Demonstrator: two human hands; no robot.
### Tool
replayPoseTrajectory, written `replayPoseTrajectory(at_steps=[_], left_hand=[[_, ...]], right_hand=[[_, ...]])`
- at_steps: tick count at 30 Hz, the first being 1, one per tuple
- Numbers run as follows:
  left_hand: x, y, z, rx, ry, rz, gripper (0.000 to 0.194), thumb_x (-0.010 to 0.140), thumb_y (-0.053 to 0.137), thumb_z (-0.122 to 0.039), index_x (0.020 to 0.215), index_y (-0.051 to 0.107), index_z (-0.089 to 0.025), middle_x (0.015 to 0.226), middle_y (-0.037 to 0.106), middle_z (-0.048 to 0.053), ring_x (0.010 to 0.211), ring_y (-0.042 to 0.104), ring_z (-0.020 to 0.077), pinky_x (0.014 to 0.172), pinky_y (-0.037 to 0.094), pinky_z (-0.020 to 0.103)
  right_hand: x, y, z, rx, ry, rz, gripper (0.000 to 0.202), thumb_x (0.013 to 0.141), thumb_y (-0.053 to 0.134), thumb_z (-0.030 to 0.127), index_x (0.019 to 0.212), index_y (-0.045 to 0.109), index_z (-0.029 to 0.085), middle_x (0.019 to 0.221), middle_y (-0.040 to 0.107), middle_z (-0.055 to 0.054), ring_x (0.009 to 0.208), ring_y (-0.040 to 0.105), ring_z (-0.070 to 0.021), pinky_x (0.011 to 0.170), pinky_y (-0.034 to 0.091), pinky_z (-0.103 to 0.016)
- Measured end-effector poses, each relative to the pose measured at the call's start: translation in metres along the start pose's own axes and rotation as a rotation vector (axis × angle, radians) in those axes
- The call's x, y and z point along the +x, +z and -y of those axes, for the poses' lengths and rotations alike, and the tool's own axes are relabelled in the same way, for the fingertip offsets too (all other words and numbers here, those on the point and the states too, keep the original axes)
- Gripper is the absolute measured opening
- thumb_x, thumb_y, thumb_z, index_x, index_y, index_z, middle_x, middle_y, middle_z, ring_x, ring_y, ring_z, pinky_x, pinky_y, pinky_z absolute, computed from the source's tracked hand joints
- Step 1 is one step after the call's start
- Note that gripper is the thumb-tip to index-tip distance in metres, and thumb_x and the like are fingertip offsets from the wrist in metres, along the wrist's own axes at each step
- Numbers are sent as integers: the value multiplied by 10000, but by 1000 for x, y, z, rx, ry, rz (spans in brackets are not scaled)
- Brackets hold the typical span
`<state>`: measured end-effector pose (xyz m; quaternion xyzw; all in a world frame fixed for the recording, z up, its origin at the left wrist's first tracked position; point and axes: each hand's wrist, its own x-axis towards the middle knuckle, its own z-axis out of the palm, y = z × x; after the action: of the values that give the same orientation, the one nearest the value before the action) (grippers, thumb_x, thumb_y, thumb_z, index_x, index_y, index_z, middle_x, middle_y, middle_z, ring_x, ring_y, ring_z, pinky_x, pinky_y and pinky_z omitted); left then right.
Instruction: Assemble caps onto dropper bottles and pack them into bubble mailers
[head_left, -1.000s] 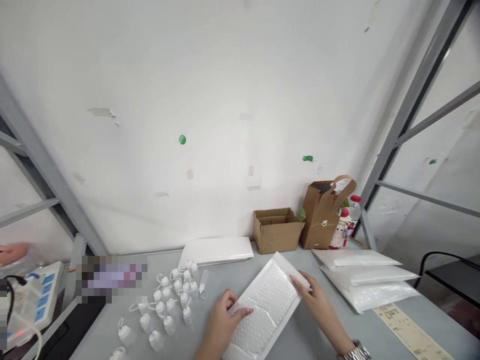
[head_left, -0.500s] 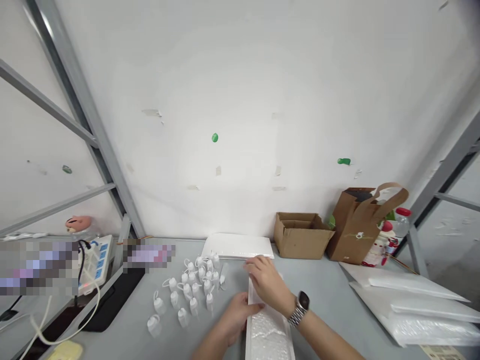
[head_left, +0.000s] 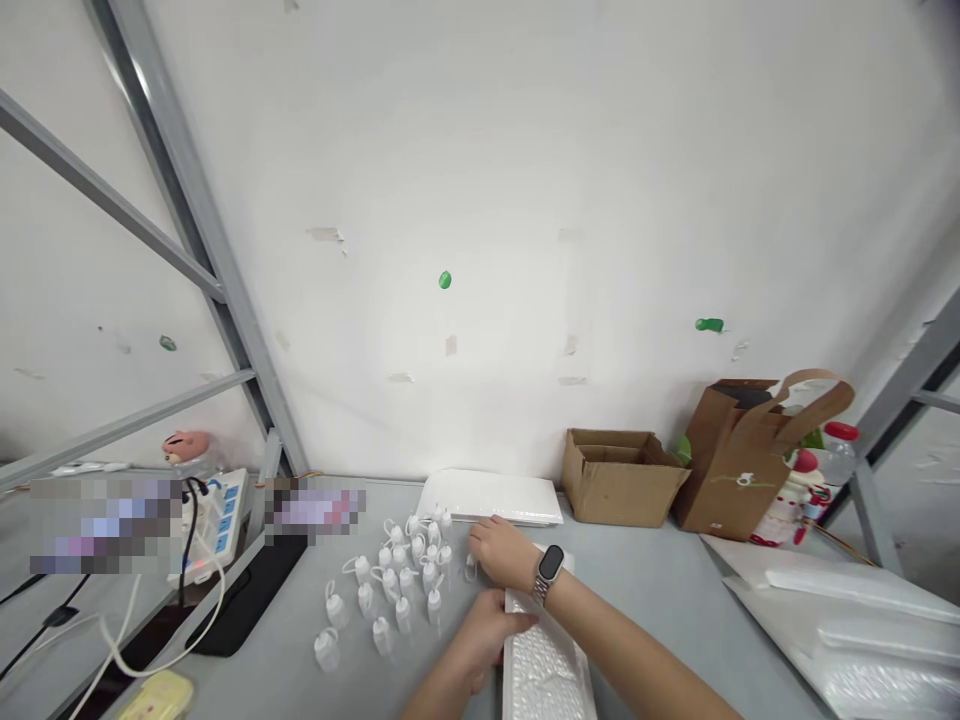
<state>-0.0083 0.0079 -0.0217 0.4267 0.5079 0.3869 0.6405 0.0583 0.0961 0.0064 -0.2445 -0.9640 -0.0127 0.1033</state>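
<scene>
My left hand [head_left: 487, 632] grips the edge of a white bubble mailer [head_left: 547, 668], its thumb lying on top. The mailer lies lengthwise in front of me, its far end partly under my right forearm. My right hand [head_left: 501, 550], with a watch on the wrist, reaches across it with fingers curled down. At its fingertips is a small clear bottle [head_left: 470, 568] with a loop; the exact grip is hidden. To the left, several small white-capped bottles [head_left: 403, 612] stand in a loose group, many with loop straps.
A white mailer stack [head_left: 487, 497] lies by the wall. Beside it stand an open cardboard box [head_left: 622, 480] and a brown paper bag [head_left: 739, 470]. More white mailers [head_left: 847, 610] pile at right. A black flat object [head_left: 251, 595], a power strip [head_left: 229, 520] and cables lie left.
My right hand has moved left and down from above the mailer's far end to the small bottle. My left hand keeps its hold on the mailer. The view has shifted slightly.
</scene>
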Motion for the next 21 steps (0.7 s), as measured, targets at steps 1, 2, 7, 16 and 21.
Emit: replayPoseTrajectory(at_steps=[1,2,7,16,21], left_hand=[[0,-1,0,-15,-13,6,259,574,715,-285,773,673,-125,776,693,95,821,632,291,729,465,396],[-1,-1,0,-41,-29,12,267,561,729,-285,768,675,-125,774,696,91,810,635,284,730,465,389],[0,-4,-2,-159,-63,-20,354,535,755,-333,795,670,-109,750,707,89,779,651,259,712,473,342],[0,-1,-6,-194,-8,-96,443,406,825,-369,725,691,-92,730,715,92,677,647,226,665,476,313],[4,2,-4,-169,12,-109,430,347,836,-349,668,698,-98,679,707,68,605,623,198,610,469,292]], right_hand=[[-4,-4,-2,18,27,-26,110,774,513,82,762,613,124,816,637,-91,806,558,-200,736,413,-320],[-8,-10,-3,35,61,-59,109,788,506,100,780,610,129,816,633,-88,815,556,-202,751,414,-328],[-48,-42,-13,399,402,-433,296,888,398,274,1150,487,168,897,590,-62,773,559,-162,721,455,-309],[-109,-16,-4,923,754,-806,438,815,507,391,1205,451,201,755,525,-2,664,514,-149,666,464,-296],[-115,-15,-5,829,775,-856,422,787,541,393,1156,490,198,769,566,-20,675,518,-163,686,466,-308]])
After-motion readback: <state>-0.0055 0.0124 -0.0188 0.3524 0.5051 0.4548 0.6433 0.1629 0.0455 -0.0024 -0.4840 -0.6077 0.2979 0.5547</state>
